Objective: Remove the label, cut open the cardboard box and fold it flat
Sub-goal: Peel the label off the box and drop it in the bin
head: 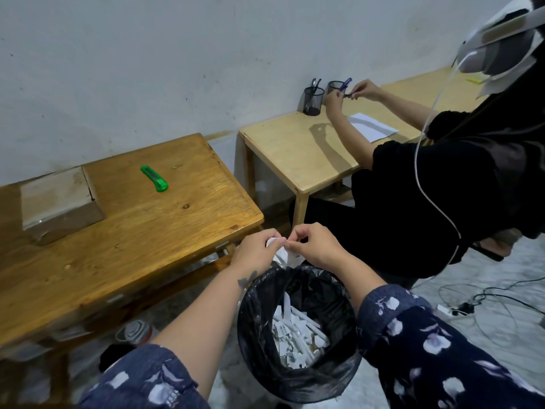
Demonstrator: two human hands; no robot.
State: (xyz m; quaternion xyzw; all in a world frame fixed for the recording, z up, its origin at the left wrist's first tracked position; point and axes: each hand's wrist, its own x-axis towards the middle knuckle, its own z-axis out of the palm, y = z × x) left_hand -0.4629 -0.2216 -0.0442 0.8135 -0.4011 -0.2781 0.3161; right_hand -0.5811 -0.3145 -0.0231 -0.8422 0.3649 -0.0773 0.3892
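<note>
My left hand [259, 249] and my right hand [312, 245] meet above a black-lined waste bin [250, 335], both pinching a crumpled white label [284, 256] that hangs between them. Torn white paper scraps fill the bin's bottom. The closed cardboard box [59, 202], taped on top, sits at the far left of the dark wooden table [153, 231]. A green box cutter [154, 178] lies on the table to the right of the box, away from both hands.
Another person in black sits at a light wooden table [295, 149] on the right, handling pens by two mesh pen cups [313, 101], with white paper nearby. Cables and a power strip [460, 308] lie on the floor at right. A can stands under my table.
</note>
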